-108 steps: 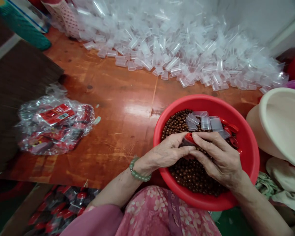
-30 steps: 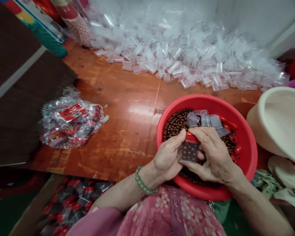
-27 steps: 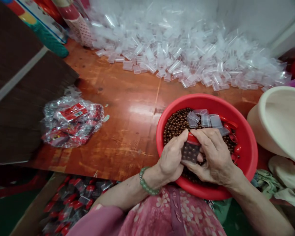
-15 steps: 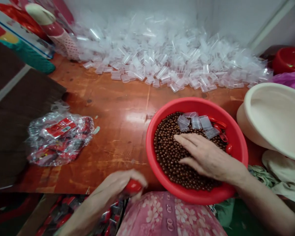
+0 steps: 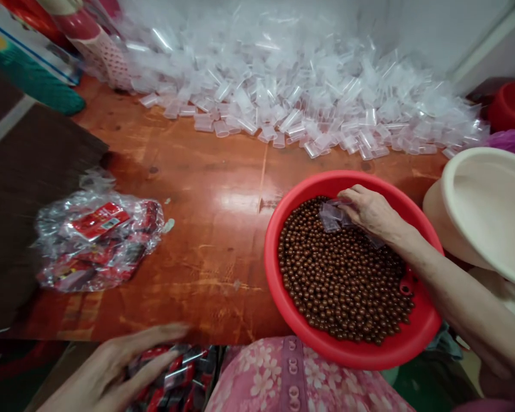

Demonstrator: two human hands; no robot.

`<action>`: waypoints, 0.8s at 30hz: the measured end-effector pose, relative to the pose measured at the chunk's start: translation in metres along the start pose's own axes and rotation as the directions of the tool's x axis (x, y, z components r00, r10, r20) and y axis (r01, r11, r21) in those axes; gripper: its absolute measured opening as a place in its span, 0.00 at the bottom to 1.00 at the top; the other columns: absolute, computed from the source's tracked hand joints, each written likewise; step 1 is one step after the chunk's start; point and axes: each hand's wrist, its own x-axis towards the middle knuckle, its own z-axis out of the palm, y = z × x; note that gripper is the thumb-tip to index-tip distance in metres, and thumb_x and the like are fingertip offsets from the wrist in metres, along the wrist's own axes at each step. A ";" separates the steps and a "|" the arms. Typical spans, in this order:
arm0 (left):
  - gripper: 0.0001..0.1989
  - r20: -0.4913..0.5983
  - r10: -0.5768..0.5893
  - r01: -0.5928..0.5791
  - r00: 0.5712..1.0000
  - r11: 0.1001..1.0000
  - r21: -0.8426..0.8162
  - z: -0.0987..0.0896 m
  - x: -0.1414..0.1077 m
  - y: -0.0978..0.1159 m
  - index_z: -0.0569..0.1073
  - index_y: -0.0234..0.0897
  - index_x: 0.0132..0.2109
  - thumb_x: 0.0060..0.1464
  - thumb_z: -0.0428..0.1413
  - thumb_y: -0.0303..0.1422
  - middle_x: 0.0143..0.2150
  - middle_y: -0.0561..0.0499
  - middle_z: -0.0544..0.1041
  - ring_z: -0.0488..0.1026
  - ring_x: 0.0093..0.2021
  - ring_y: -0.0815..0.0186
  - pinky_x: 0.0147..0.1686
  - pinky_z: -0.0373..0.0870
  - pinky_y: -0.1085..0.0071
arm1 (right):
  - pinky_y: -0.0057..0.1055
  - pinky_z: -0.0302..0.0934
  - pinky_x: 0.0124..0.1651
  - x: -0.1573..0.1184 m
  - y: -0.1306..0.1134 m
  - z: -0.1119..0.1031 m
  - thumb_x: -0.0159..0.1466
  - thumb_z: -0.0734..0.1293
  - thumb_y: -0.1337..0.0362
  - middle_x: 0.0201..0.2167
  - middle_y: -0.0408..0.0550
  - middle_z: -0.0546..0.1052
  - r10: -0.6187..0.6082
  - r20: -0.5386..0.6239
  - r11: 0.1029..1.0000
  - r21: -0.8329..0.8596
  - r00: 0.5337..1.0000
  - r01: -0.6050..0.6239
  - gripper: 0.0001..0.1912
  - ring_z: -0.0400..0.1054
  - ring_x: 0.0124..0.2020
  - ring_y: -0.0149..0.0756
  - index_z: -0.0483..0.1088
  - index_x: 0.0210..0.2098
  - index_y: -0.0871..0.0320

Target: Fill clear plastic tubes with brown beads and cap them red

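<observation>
My right hand (image 5: 371, 212) reaches into the far part of a red basin (image 5: 278, 303) filled with small round brown beads (image 5: 343, 280). Its fingers are bent and closed on a clear plastic case (image 5: 332, 214), one of several lying on the beads; the fingertips are partly hidden. A red plastic piece (image 5: 406, 285) rests at the basin's right side, below my forearm. At the table's front edge my left hand (image 5: 124, 366) is slightly blurred, fingers apart with nothing seen in them. It hovers over a heap of small red-and-clear packs (image 5: 182, 377) below table height.
A wide pile of clear plastic cases (image 5: 283, 97) lies along the back of the wooden table (image 5: 197, 229). To the left is a clear bag of red packets (image 5: 100, 240) beside a dark box (image 5: 26, 194). A cream basin (image 5: 463, 223) stands at the right.
My left hand has moved left and down, and the red object it held is out of it. My right hand has shifted from the beads up to the clear cases and closed its fingers.
</observation>
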 end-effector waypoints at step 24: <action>0.28 -0.271 0.797 -0.784 0.539 0.593 0.184 0.114 0.145 0.117 0.62 0.33 0.67 0.60 0.44 0.19 0.65 0.39 0.71 0.63 0.69 0.60 0.69 0.60 0.56 | 0.35 0.65 0.43 -0.010 -0.091 0.007 0.61 0.61 0.77 0.41 0.58 0.71 -0.305 0.476 0.948 0.065 0.825 0.313 0.09 0.70 0.38 0.42 0.71 0.38 0.66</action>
